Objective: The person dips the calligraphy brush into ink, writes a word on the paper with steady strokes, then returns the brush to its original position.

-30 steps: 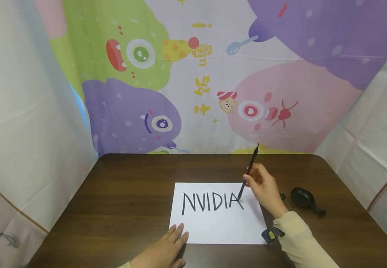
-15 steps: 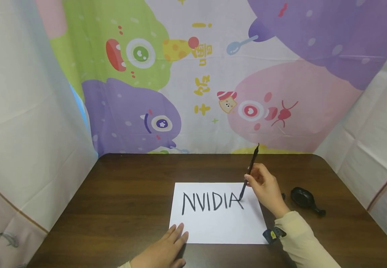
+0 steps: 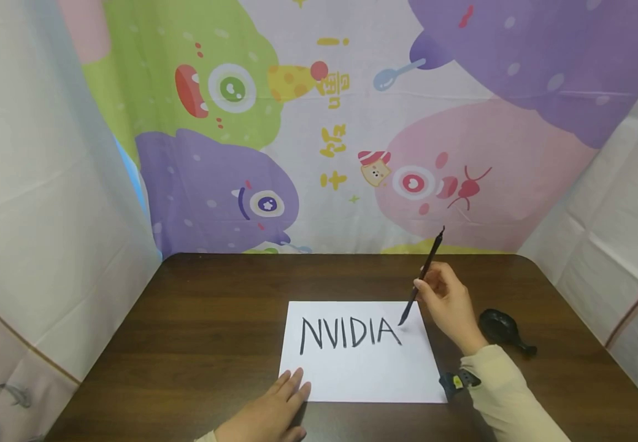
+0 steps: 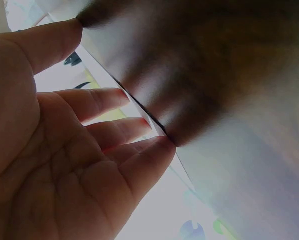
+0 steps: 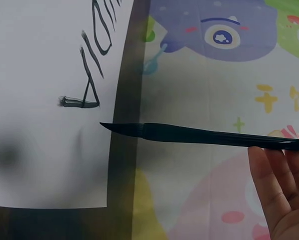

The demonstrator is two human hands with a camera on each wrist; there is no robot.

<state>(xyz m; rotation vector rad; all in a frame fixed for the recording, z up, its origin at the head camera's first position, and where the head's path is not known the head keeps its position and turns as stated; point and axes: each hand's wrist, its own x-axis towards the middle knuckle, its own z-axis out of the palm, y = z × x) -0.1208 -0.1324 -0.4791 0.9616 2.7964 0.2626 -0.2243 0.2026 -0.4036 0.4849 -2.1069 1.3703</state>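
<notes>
A sheet of white paper (image 3: 352, 374) lies on the brown table, with NVIDIA (image 3: 350, 332) written across its upper half in black strokes. My right hand (image 3: 448, 301) pinches a dark writing brush (image 3: 424, 270) by its handle. In the right wrist view the black bristles (image 5: 122, 129) of the brush point toward the last letter and look lifted off the sheet. My left hand (image 3: 269, 408) rests with straight, spread fingers on the paper's lower left corner. In the left wrist view those fingers (image 4: 147, 162) reach the sheet's edge.
To the right of the paper sits a black ink dish (image 3: 498, 325) with a short handle. The wooden table (image 3: 197, 344) extends around the sheet. A cartoon-printed curtain (image 3: 346, 233) hangs behind it, and pale cloth walls (image 3: 37, 184) stand at both sides.
My right hand has moved up and to the right with the brush, whose tip has come away from the last A. My left hand has stayed in place.
</notes>
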